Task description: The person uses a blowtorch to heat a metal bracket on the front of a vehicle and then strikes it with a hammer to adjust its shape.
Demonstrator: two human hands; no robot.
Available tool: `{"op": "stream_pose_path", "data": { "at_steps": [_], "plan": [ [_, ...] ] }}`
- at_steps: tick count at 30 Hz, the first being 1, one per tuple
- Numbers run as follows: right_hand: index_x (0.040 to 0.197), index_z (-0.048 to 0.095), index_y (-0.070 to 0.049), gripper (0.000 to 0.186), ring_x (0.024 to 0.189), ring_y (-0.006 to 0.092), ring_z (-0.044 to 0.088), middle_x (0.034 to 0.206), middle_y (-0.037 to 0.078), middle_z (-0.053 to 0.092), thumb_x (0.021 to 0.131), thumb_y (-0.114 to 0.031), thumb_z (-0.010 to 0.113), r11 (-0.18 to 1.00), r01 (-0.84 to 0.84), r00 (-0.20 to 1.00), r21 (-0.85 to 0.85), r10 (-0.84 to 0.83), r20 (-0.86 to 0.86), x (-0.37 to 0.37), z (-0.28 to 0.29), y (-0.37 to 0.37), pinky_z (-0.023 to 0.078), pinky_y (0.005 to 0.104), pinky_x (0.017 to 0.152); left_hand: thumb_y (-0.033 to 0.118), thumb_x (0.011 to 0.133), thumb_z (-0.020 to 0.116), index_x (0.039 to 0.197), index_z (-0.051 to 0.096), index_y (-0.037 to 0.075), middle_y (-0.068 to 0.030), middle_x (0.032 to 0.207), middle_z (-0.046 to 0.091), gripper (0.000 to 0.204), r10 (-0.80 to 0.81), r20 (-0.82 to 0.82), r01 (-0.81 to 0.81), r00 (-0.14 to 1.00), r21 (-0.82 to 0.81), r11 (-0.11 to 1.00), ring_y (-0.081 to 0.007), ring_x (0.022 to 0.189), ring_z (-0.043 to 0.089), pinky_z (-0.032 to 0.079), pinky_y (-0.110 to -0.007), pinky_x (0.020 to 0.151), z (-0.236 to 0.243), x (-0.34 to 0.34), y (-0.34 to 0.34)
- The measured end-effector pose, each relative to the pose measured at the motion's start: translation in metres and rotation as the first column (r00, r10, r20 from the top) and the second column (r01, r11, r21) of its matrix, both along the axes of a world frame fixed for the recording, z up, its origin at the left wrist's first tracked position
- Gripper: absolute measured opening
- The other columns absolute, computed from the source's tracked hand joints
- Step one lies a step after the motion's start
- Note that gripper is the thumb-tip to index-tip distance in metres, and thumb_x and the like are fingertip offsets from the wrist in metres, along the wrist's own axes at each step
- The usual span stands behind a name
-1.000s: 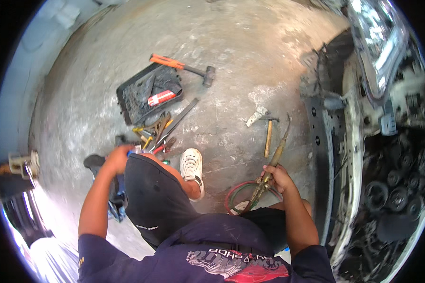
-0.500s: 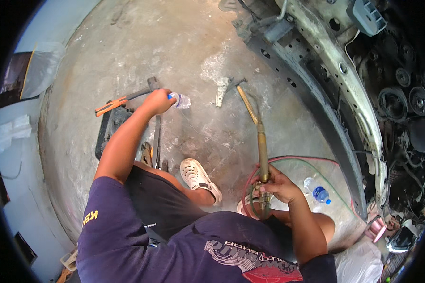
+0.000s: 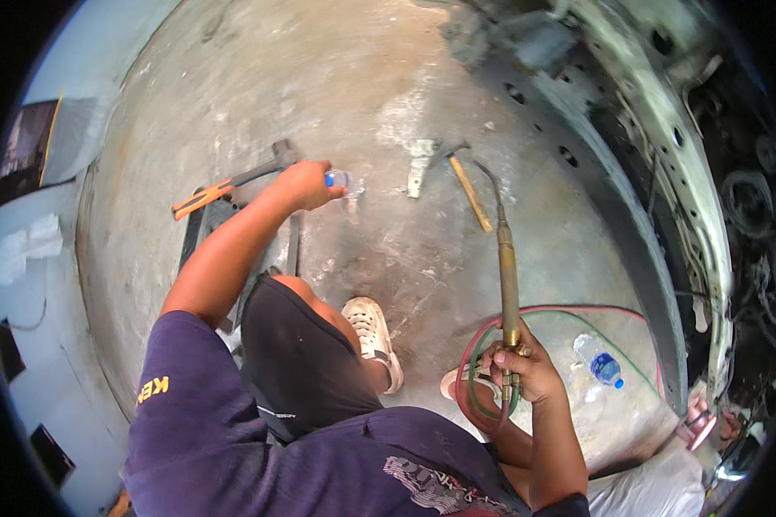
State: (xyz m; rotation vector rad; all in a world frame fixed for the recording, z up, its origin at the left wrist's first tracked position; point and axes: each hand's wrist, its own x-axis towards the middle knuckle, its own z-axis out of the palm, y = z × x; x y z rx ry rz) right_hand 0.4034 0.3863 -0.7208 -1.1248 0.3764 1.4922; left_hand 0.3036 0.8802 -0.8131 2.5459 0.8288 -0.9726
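My left hand (image 3: pixel 306 184) is closed on a small clear plastic bottle (image 3: pixel 343 181) with a blue cap, held out over the floor. Much of the bottle is hidden by the fingers or blurred. In my right hand (image 3: pixel 530 364) is a brass gas torch (image 3: pixel 509 271), gripped low near its valves, its thin bent tip pointing away from me. A red hose (image 3: pixel 472 366) and a green hose (image 3: pixel 515 403) loop from the torch's base. Beyond the tip lie a wooden-handled hammer (image 3: pixel 471 194) and a pale metal bracket (image 3: pixel 419 167) on the concrete.
A hammer with an orange and black handle (image 3: pixel 205 199) rests across a black tray (image 3: pixel 190 237), partly behind my left arm. Right of my right hand a clear water bottle (image 3: pixel 606 369) lies on its side. A stripped car front (image 3: pixel 664 121) stands along the right, with a plastic bag (image 3: pixel 655 487) near it.
My left hand and its bottle have moved a little to the right. The torch has also shifted right, its tip now beside the wooden hammer handle. The whole view has moved slightly.
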Motion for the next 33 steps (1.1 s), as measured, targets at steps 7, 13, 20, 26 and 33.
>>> {"op": "stream_pose_path", "data": {
  "at_steps": [7, 13, 20, 26, 33],
  "plan": [
    [0.132, 0.046, -0.006, 0.060, 0.055, 0.0169, 0.061, 0.083, 0.015, 0.068, 0.084, -0.012, 0.082, 0.979, -0.149, 0.956, -0.140, 0.179, 0.232, -0.004, 0.018, 0.032, 0.049, 0.0274, 0.046, 0.056, 0.082, 0.080, 0.120, 0.069, 0.005, -0.0231, 0.105, 0.074, 0.065, 0.302, 0.327, -0.274, 0.896, -0.129, 0.953, -0.0406, 0.104, 0.071, 0.055, -0.050, 0.089, 0.028, -0.113, 0.008],
    [0.131, 0.046, -0.006, 0.062, 0.049, 0.0167, 0.059, 0.075, 0.015, 0.066, 0.083, -0.017, 0.084, 0.877, -0.417, 0.780, -0.239, 0.481, 0.401, 0.016, 0.073, 0.104, 0.047, 0.0268, 0.044, 0.039, 0.082, 0.079, 0.085, 0.071, 0.007, -0.0169, 0.082, 0.072, 0.034, 0.607, 0.318, -0.600, 0.728, -0.132, 0.789, -0.0390, 0.079, 0.071, 0.054, -0.049, 0.070, 0.019, -0.316, -0.057],
    [0.131, 0.045, -0.006, 0.060, 0.049, 0.0145, 0.058, 0.074, 0.012, 0.065, 0.087, -0.020, 0.083, 0.851, -0.484, 0.661, -0.203, 0.508, 0.552, 0.007, 0.089, 0.123, 0.046, 0.0247, 0.046, 0.021, 0.088, 0.066, 0.103, 0.072, 0.007, -0.0187, 0.086, 0.074, 0.021, 0.663, 0.035, -0.658, 0.748, -0.097, 0.747, -0.0374, 0.086, 0.074, 0.059, -0.051, 0.075, -0.060, -0.372, -0.266],
    [0.133, 0.045, -0.005, 0.062, 0.048, 0.0153, 0.058, 0.073, 0.014, 0.065, 0.087, -0.019, 0.082, 0.860, -0.475, 0.672, -0.188, 0.493, 0.553, -0.017, 0.071, 0.111, 0.045, 0.0244, 0.045, 0.013, 0.089, 0.061, 0.099, 0.074, 0.002, -0.0184, 0.083, 0.077, 0.020, 0.464, 0.050, -0.467, 0.884, 0.071, 0.882, -0.0314, 0.080, 0.078, 0.062, -0.047, 0.067, -0.131, -0.392, -0.303],
    [0.128, 0.045, -0.005, 0.049, 0.059, 0.0156, 0.063, 0.079, 0.011, 0.068, 0.090, -0.002, 0.075, 0.890, -0.411, 0.705, -0.197, 0.448, 0.550, -0.006, 0.074, 0.090, 0.051, 0.0269, 0.051, 0.041, 0.093, 0.057, 0.106, 0.079, 0.010, -0.0232, 0.109, 0.075, 0.040, 0.723, -0.092, -0.716, 0.685, -0.272, 0.643, -0.0427, 0.106, 0.072, 0.055, -0.054, 0.092, -0.114, -0.371, -0.272]
  ]
}}
